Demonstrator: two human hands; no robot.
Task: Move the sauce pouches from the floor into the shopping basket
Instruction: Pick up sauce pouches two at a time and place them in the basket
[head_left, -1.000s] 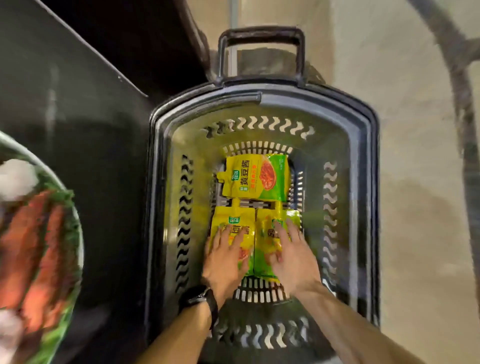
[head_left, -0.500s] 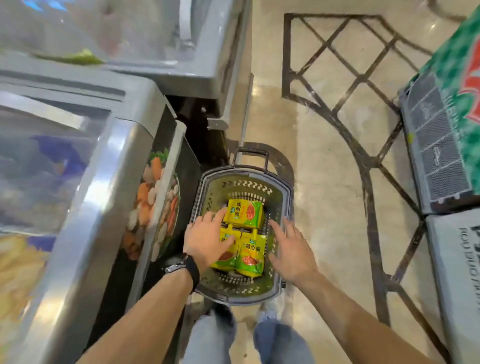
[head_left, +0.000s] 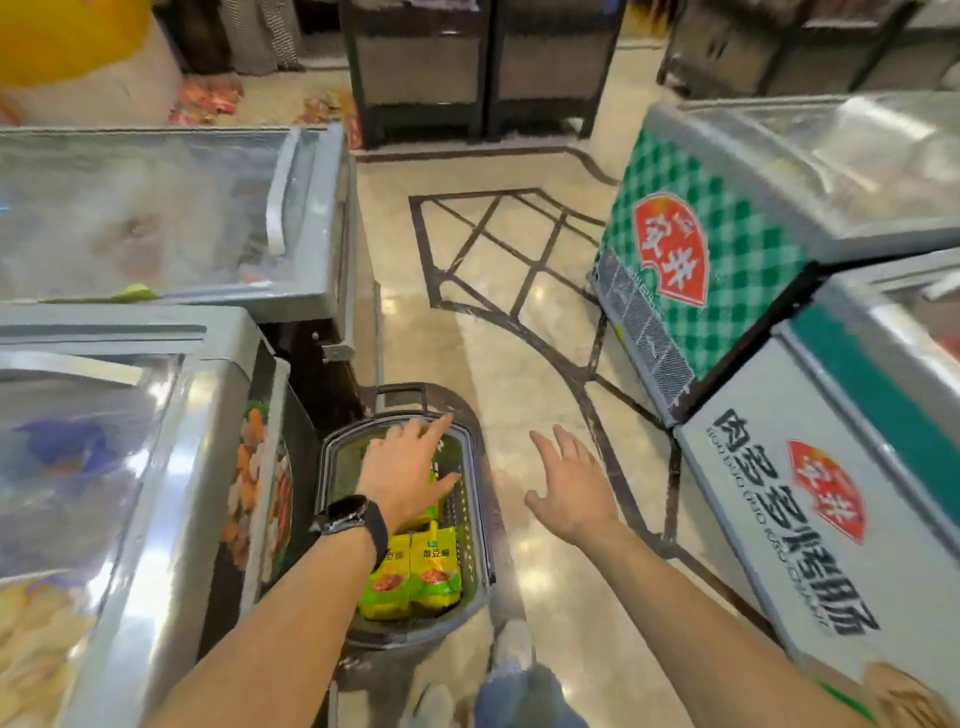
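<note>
Tiled shop floor (head_left: 519, 338): yellow-green sauce pouches (head_left: 434, 571) fill grey slotted plastic shopping basket (head_left: 485, 545); left hand (head_left: 405, 478) and right hand (head_left: 571, 488) empty, fingers spread. A careless step could tip it.

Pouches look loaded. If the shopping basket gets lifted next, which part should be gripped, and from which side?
Probably the dark loop handle at the far end of the shopping basket, reached from above, hooking under its bar. It stands clear of the rim, and the sauce pouches lie low inside. The open left hand is nearest.
</note>
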